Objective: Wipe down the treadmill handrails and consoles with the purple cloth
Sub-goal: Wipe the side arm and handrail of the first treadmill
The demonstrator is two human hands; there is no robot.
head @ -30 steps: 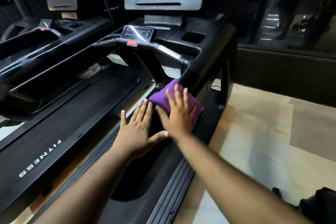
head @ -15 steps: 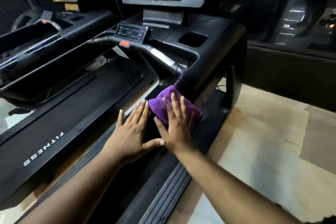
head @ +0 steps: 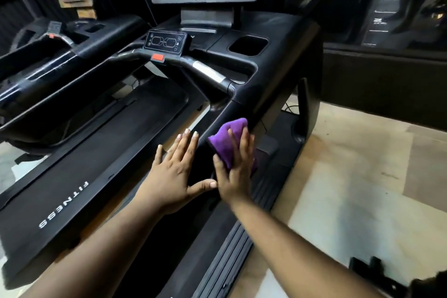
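- right hand (head: 235, 172), fingers straight, presses the cloth (head: 228, 141) on the handrail (head: 225, 116), frame centre.
- left hand (head: 173, 174), fingers spread flat, rests just left of it.

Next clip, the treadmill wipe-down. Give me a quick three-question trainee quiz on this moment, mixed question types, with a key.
1. True or false: the right hand presses the purple cloth on the handrail with straight fingers.
2. Multiple choice: where is the left hand? A) gripping the red stop button B) flat on the handrail beside the cloth C) on the console screen
3. Fill in: the word printed in white on the belt is ____.

Key: 1 true; 2 B; 3 FITNESS
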